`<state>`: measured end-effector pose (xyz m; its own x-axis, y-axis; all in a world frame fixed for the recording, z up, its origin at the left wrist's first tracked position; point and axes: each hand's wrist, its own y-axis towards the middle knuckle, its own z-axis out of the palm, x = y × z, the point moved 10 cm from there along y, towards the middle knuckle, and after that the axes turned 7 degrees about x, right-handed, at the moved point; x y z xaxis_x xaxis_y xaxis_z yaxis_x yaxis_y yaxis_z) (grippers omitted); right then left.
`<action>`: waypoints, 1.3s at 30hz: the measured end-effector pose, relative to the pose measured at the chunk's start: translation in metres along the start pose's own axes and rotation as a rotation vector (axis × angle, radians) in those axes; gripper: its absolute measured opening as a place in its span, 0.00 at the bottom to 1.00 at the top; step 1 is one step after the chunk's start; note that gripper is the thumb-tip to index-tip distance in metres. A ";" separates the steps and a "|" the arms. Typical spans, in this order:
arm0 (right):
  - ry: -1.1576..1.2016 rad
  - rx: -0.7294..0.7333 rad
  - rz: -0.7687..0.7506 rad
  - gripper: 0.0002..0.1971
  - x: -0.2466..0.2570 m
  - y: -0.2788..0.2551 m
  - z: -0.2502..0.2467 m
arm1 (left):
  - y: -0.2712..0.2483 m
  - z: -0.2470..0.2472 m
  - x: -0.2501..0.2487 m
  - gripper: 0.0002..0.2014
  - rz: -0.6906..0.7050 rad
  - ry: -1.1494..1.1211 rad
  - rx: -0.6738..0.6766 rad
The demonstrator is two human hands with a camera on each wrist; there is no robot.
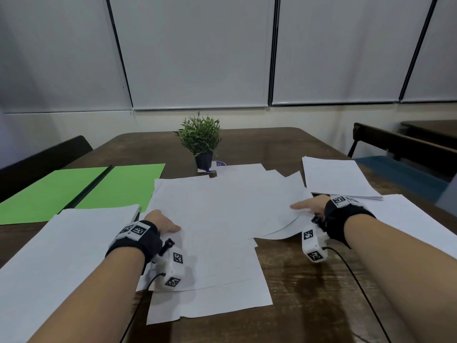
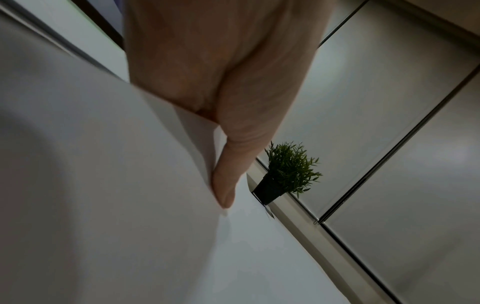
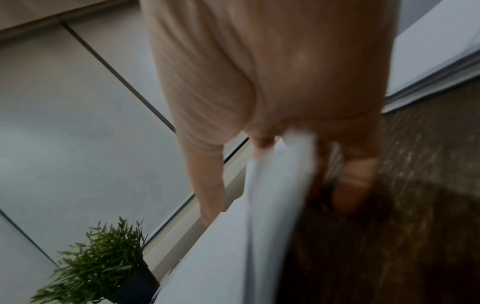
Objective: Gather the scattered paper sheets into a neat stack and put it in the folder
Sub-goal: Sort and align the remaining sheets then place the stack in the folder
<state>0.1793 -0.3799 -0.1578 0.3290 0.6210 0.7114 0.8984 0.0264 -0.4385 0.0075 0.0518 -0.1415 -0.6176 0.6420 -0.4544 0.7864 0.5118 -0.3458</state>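
Several white paper sheets (image 1: 222,209) lie overlapped across the middle of the dark wooden table (image 1: 309,280). My left hand (image 1: 164,224) pinches the left edge of these sheets (image 2: 130,205), thumb on top and fingers hidden beneath. My right hand (image 1: 309,206) pinches their right edge (image 3: 275,185), thumb above and fingers under the lifted paper. An open green folder (image 1: 81,189) lies flat at the left rear. More white sheets sit at the near left (image 1: 61,256), far right (image 1: 333,177) and right edge (image 1: 408,219).
A small potted plant (image 1: 201,142) stands at the table's middle rear, just behind the sheets. Dark chairs (image 1: 395,142) stand at the left and right of the table. Cables from the wrist cameras trail over the near table.
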 end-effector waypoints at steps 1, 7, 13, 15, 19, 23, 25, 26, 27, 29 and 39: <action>0.023 -0.038 0.000 0.33 0.000 0.003 -0.004 | 0.001 0.001 0.000 0.34 -0.004 0.004 0.013; 0.020 -0.099 0.030 0.31 -0.002 0.015 -0.010 | 0.007 0.002 -0.005 0.34 -0.008 0.053 0.015; -0.207 -0.076 0.028 0.31 0.009 0.020 -0.009 | 0.011 0.002 -0.005 0.38 -0.014 0.045 0.000; -0.333 -0.065 0.016 0.28 0.015 0.019 -0.007 | 0.011 0.002 -0.004 0.41 -0.014 0.042 0.000; -0.417 -0.132 -0.072 0.19 0.028 0.016 -0.011 | 0.010 0.004 -0.006 0.39 -0.009 0.056 0.002; -0.297 -0.282 -0.189 0.14 0.049 -0.003 -0.041 | 0.008 0.005 -0.008 0.34 -0.005 0.047 0.002; -0.220 -0.351 -0.238 0.15 0.061 -0.015 -0.064 | 0.006 0.004 -0.008 0.34 -0.007 0.018 -0.009; -0.191 -0.384 -0.270 0.15 0.068 -0.023 -0.075 | 0.007 0.004 -0.008 0.34 -0.005 0.006 -0.012; -0.169 -0.415 -0.296 0.16 0.075 -0.028 -0.087 | 0.005 0.005 -0.009 0.34 -0.003 -0.002 -0.016; -0.121 -0.469 -0.333 0.18 0.088 -0.039 -0.107 | -0.001 0.009 -0.008 0.35 -0.022 0.006 -0.002; 0.205 -0.415 -0.474 0.21 0.109 -0.064 -0.094 | 0.011 0.014 -0.001 0.47 -0.029 -0.613 0.040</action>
<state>0.1848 -0.3873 -0.0010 -0.1174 0.4540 0.8832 0.9837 -0.0690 0.1662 0.0162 0.0488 -0.1563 -0.5295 0.1774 -0.8296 0.7768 0.4944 -0.3901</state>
